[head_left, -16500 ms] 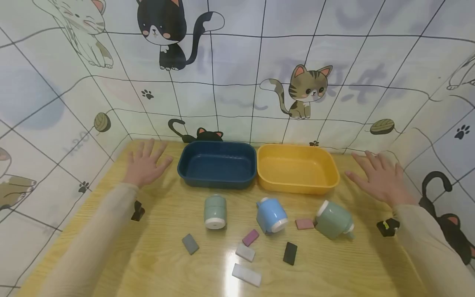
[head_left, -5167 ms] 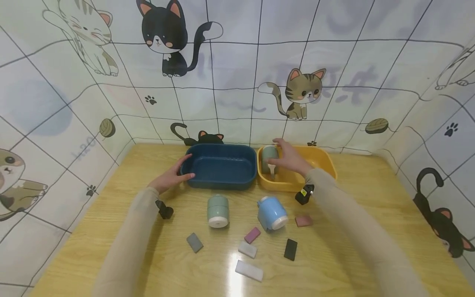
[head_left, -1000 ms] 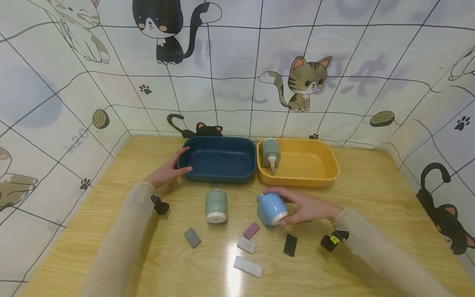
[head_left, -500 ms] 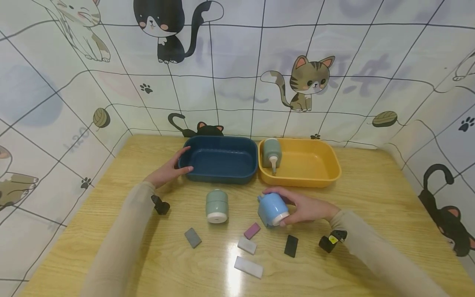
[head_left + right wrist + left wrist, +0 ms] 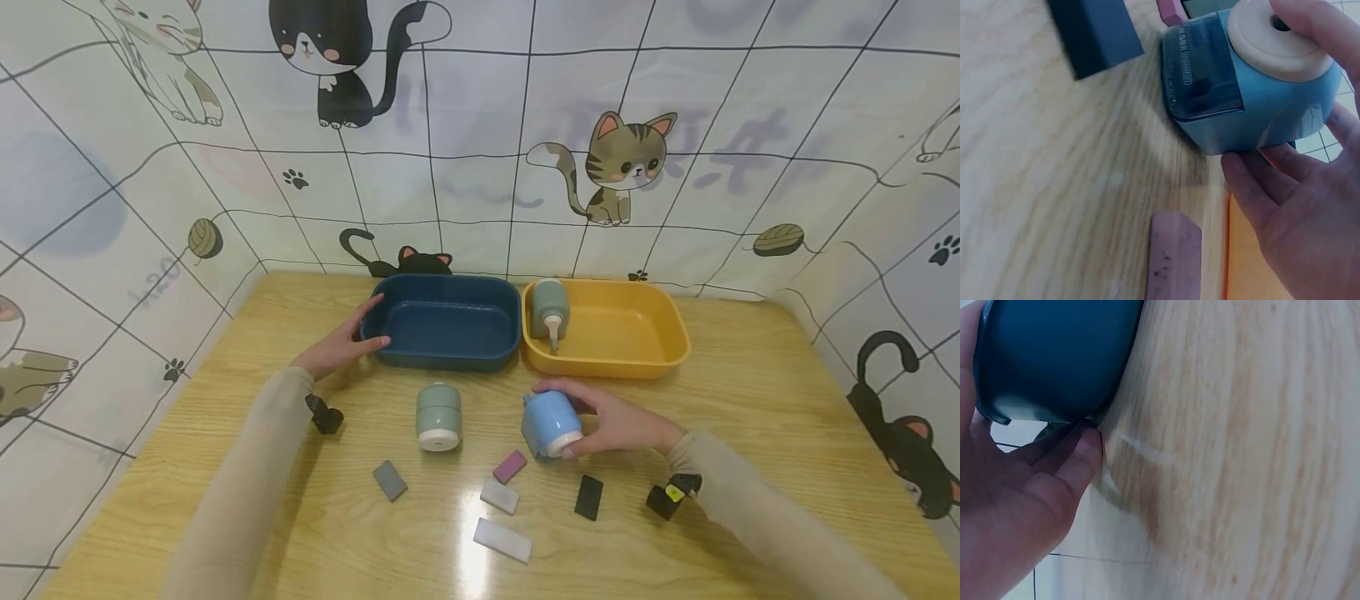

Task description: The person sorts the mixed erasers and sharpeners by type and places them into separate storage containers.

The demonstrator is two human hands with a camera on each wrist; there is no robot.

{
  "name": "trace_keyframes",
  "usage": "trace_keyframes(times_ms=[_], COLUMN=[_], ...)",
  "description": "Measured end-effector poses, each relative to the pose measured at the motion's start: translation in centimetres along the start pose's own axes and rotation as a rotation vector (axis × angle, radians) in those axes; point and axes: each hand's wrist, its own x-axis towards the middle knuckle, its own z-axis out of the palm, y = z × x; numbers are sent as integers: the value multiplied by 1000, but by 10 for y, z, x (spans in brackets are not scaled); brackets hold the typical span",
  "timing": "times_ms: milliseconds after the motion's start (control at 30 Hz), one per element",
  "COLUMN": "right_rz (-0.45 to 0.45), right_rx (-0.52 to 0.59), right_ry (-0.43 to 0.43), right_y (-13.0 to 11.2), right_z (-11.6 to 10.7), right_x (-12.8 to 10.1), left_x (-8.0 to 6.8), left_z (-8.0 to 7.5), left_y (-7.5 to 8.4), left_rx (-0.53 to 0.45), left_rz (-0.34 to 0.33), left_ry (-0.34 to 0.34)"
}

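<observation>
Raised lettering runs along the smoky drawer point(image 5: 1204, 69) of a blue sharpener point(image 5: 550, 417), too blurred for me to read. The right hand point(image 5: 618, 421) grips its glossy, rounded body between thumb and fingers over the wood-grain table point(image 5: 750, 367). From there, the yellow tray point(image 5: 626, 325), at one o'clock, contains a green sharpener point(image 5: 550, 302) at its nine-o'clock end. Toward ten, the left hand point(image 5: 337, 346), thumb and fingers spread wide, touches the round-cornered navy tray point(image 5: 450, 325). A flat black block point(image 5: 588, 497) lies at five.
</observation>
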Motion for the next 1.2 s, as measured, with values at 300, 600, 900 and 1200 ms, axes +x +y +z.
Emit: trace_keyframes(times_ms=[300,600,900,1200], right_rz=[-45,-46,-25,-14], right_rx=[-46,-49,-38,-29], right_ry=[29,51,52,65], right_y=[2,-1,-3,-2], right_z=[4,4,2,-1], right_x=[-5,-11,-15,-18], left_x=[-3,-2,-3,-3], left_z=[1,0,-1,0], left_y=[3,2,4,7], left_rx=[13,18,12,32], left_rz=[11,25,18,3], left_ry=[-5,-3,-11,-10])
